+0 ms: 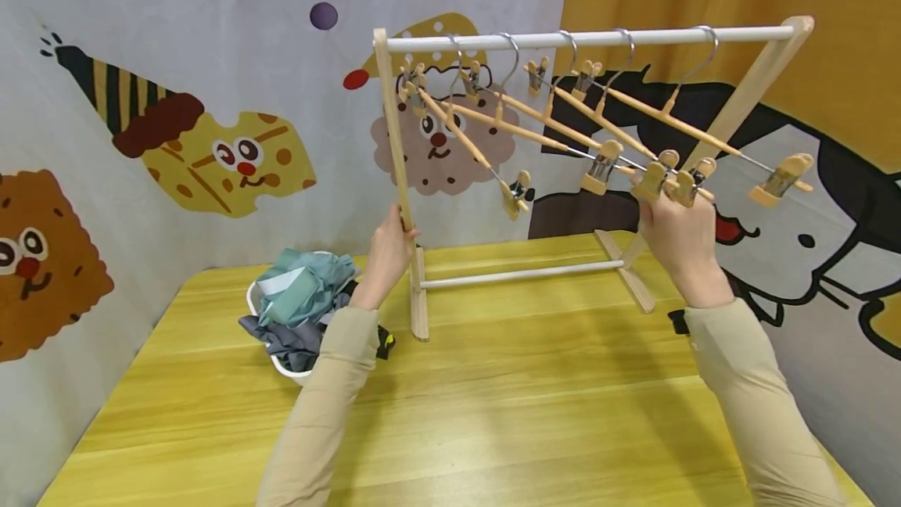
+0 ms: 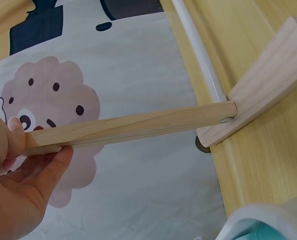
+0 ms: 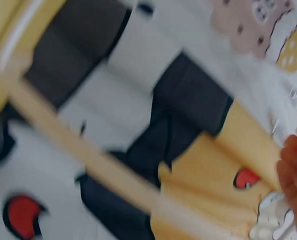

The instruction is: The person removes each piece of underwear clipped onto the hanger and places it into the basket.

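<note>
A small wooden clothes rack (image 1: 584, 39) with a white top rail stands on the table. My left hand (image 1: 393, 249) holds its left post (image 2: 128, 124), thumb on one side and fingers on the other. From the rail hang several clip hangers (image 1: 524, 131) with wooden bars and metal hooks. My right hand (image 1: 681, 237) is up at the front clips (image 1: 686, 182) of the right-hand hangers. The clips hide its fingertips, so any grip is unclear. At the right edge of the blurred right wrist view, fingers (image 3: 293, 167) show with nothing visible held.
A white basket (image 1: 252, 300) of crumpled teal and dark cloth (image 1: 303, 288) stands left of the rack. Behind the yellow wood-grain table (image 1: 450, 421) hangs a cartoon-printed curtain (image 1: 274, 45). A small black item (image 1: 677, 321) lies by my right sleeve.
</note>
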{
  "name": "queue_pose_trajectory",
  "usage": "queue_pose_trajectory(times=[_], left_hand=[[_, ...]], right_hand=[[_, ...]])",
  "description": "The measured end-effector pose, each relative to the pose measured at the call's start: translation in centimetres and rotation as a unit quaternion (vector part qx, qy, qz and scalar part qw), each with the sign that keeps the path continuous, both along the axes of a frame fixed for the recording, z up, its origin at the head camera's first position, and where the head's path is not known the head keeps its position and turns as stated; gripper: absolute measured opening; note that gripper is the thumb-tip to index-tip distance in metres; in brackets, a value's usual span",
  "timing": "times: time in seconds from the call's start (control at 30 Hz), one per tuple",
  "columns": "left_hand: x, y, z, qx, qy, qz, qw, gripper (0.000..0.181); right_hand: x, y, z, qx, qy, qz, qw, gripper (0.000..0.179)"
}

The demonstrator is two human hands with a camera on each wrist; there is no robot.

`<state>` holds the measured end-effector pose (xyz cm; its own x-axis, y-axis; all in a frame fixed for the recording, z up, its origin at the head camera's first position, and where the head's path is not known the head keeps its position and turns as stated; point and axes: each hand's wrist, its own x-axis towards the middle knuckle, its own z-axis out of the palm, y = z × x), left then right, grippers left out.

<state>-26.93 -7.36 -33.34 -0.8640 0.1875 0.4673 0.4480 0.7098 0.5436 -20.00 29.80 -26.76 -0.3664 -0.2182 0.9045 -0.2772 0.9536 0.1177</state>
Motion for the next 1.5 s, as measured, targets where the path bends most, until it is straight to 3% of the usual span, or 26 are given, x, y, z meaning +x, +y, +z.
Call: queue_pose_trajectory(times=[0.13, 0.27, 0.4, 0.53, 0.67, 0.8, 0.87, 0.97, 1.07, 1.23, 1.37, 1.5], left_hand=[[0.1, -0.4, 0.1, 0.004, -0.009, -0.004, 0.9999, 0.037], [0.4, -0.8, 0.4, 0.014, -0.026, -0.010, 0.9995, 0.042], [0.8, -1.0, 0.7, 0.022, -0.061, -0.008, 0.9979, 0.049], [1.2, -1.7, 0.7, 0.021, -0.100, -0.006, 0.9947, 0.050], [2.2, -3.1, 1.0, -0.024, -0.139, -0.010, 0.9899, 0.048], [3.7, -4.9, 1.6, -0.125, -0.175, 0.004, 0.9765, 0.049], [4.4, -5.9, 1.8, -0.168, -0.199, 0.019, 0.9654, 0.052], [5.2, -7.4, 1.9, -0.213, -0.219, 0.043, 0.9513, 0.054], [5.8, -8.6, 1.9, -0.230, -0.214, 0.065, 0.9472, 0.058], [6.4, -10.0, 1.7, -0.244, -0.205, 0.095, 0.9431, 0.072], [6.2, -10.3, 1.6, -0.243, -0.257, 0.092, 0.9309, 0.083], [5.2, -10.1, 1.2, -0.245, -0.310, 0.078, 0.9153, 0.093]], right_hand=[[-0.1, -2.4, -2.4, -0.044, -0.061, 0.061, 0.9953, 0.011], [0.3, -5.7, -5.0, -0.068, -0.124, 0.105, 0.9843, 0.010], [0.7, -9.2, -6.8, -0.092, -0.198, 0.155, 0.9635, 0.011], [0.9, -12.2, -8.0, -0.118, -0.247, 0.197, 0.9416, 0.013], [0.7, -14.7, -9.2, -0.133, -0.279, 0.224, 0.9242, 0.014], [0.5, -17.5, -10.6, -0.144, -0.327, 0.253, 0.8991, 0.014], [0.5, -18.9, -11.3, -0.153, -0.370, 0.262, 0.8780, 0.015], [0.6, -21.0, -12.2, -0.173, -0.440, 0.272, 0.8383, 0.018], [0.4, -22.9, -13.1, -0.186, -0.477, 0.277, 0.8126, 0.020], [-0.3, -25.5, -14.3, -0.193, -0.511, 0.275, 0.7916, 0.022], [-0.7, -27.3, -14.9, -0.191, -0.546, 0.261, 0.7731, 0.025], [-0.9, -28.9, -15.3, -0.190, -0.575, 0.253, 0.7546, 0.029]])
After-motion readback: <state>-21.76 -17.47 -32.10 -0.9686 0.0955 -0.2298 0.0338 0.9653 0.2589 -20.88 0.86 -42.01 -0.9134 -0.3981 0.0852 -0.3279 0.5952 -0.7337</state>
